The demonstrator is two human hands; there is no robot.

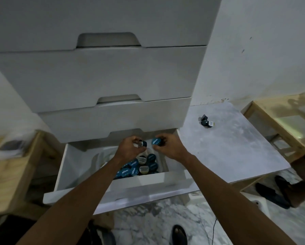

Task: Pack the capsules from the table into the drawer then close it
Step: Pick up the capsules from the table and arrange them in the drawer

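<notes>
taking the open drawer [88, 175] as the landmark throughout: it is the lowest of a white stack and stands pulled well out, its front panel nearest the camera; to the right of the drawer, touching its side, sits the pale table [236, 149]; both forearms reach over the drawer's front panel to its far end; the left hand [130, 147] is curled around a dark capsule [142, 144], and the right hand [167, 145] pinches a blue-lidded capsule [156, 142], both held above the drawer's rear, just under the closed drawer above; inside the drawer, toward its front right, lies a heap of capsules [141, 166]; beyond the drawer's right side, well apart on the table, two leftover capsules [206, 121] lie touching each other. risks, as i judge them: the heap sits piled against the drawer's front wall, so dropping these two from height could bounce one over the rim onto the floor; a mound too tall may catch under the drawer above when it slides in; closing now would strand the pair on the table; the round ones there may roll off if nudged; fingers near the upper drawer's lip could be pinched on closing.
</notes>
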